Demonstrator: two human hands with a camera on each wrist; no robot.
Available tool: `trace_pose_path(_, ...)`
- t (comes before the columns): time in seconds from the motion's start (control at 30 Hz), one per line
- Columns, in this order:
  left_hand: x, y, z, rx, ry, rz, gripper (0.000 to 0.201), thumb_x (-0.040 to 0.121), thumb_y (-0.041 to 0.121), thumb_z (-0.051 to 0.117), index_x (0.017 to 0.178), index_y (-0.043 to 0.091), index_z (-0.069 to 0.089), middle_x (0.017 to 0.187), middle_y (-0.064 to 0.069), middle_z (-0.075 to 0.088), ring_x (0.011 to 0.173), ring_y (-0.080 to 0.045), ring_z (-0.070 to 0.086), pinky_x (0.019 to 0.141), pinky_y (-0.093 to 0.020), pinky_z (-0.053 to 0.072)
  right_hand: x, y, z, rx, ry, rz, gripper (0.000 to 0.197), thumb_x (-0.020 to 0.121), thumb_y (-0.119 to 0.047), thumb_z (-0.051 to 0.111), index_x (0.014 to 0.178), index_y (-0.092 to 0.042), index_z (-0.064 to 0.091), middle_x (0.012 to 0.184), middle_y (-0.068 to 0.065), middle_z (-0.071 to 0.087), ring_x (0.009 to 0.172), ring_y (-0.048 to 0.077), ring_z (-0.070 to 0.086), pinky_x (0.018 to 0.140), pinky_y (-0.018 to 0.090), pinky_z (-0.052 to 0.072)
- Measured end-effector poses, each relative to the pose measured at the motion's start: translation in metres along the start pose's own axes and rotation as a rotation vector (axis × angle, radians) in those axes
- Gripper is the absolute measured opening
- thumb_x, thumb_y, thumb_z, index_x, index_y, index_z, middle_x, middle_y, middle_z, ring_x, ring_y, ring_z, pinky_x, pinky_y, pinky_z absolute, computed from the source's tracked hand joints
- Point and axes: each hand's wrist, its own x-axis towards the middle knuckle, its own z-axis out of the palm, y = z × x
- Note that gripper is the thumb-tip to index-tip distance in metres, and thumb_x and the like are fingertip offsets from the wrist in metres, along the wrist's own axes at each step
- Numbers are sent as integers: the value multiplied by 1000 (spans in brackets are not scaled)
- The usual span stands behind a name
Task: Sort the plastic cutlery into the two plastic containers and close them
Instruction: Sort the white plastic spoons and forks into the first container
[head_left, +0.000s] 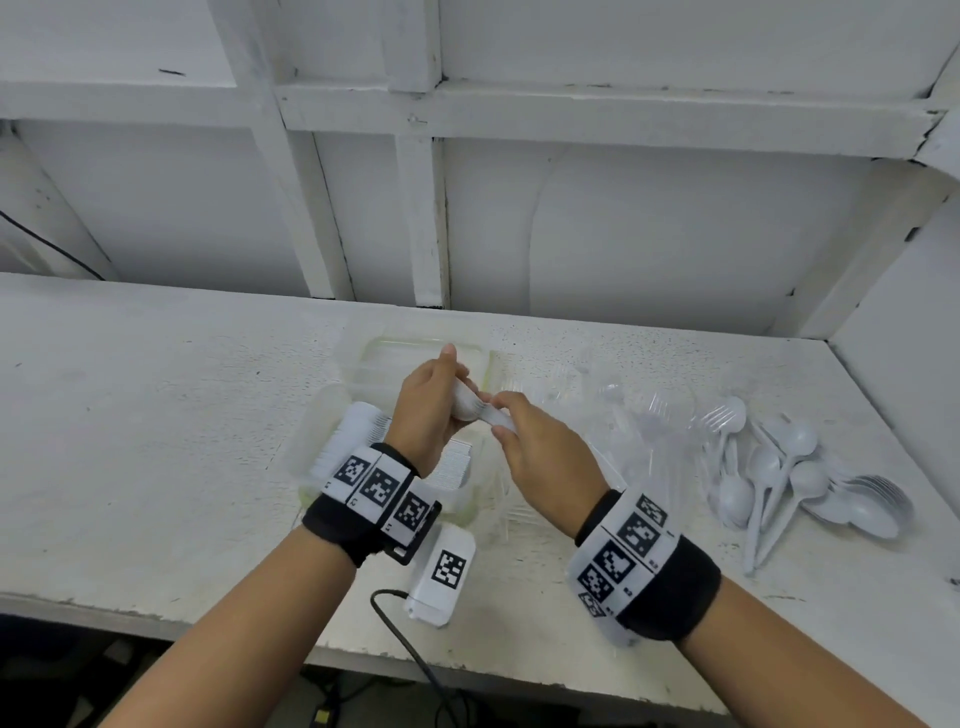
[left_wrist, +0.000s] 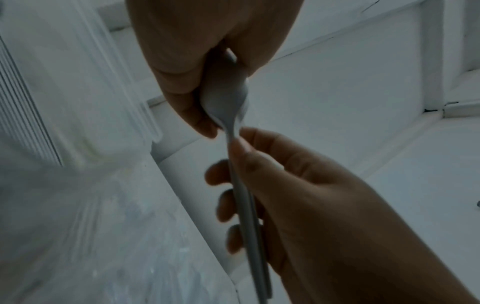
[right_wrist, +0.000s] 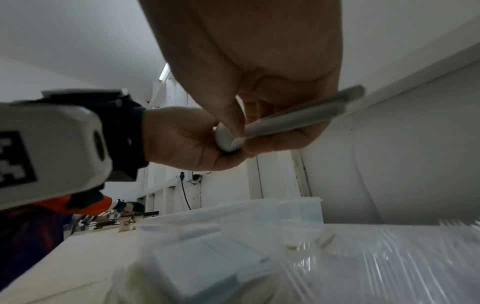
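Observation:
A nested stack of white plastic spoons (head_left: 474, 410) is held above the table between both hands. My left hand (head_left: 457, 395) grips the bowls of the spoons (left_wrist: 224, 98). My right hand (head_left: 500, 418) pinches the stack at the neck, with its fingers curled round the handles (left_wrist: 246, 205); the handles (right_wrist: 293, 121) run across its palm. Under my left wrist stands a clear container (head_left: 307, 452) holding a row of white cutlery (head_left: 358, 436). A second clear container (head_left: 375, 347) with a greenish rim sits just behind it.
Loose white spoons (head_left: 779, 467) lie in a pile at the right of the white table (head_left: 156, 415). Clear forks in crinkled plastic wrap (head_left: 649, 421) lie between the pile and the containers. White wall panels stand behind and at the right.

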Motion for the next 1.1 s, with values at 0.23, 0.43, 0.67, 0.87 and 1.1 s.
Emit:
trace_pose_path(0.23,24,33,-87,720,52,105,35,100,34,37,113,9,57,106,-8,62,94,-21,56,84,-34,43,46,-13,-2,-70,-101,-51,31,98,-22,41,128,-14,45,111,10,61,96,27,57,73,32,40)
trace_pose_path(0.43,42,36,-156,1263,60,60,28,97,26,44,112,10,61,114,-9,63,103,-23,55,81,-29,39,75,-29,20,-51,-280,-64,28,97,-20,45,124,-13,46,104,14,62,89,25,56,71,30,40)
trace_pose_path(0.67,23,25,-145,602,-89,-60,31,94,37,49,94,11,65,97,-6,69,91,-17,65,81,-29,53,83,-47,53,414,-216,118,16,95,-20,49,109,-17,41,85,4,58,70,14,53,59,21,40)
trace_pose_path(0.87,18,13,-123,273,-101,-89,29,95,21,51,107,-2,64,109,-17,67,103,-24,63,89,-32,51,75,-64,71,546,-133,139,16,96,-20,47,110,-13,46,90,1,56,79,17,58,65,24,47)
trace_pose_path(1.1,15,11,-105,191,-167,-91,27,99,18,42,104,0,62,98,-13,67,84,-19,66,77,-30,55,65,-59,67,394,-58,26,27,97,-16,44,121,-12,55,112,7,52,94,13,51,81,15,38)
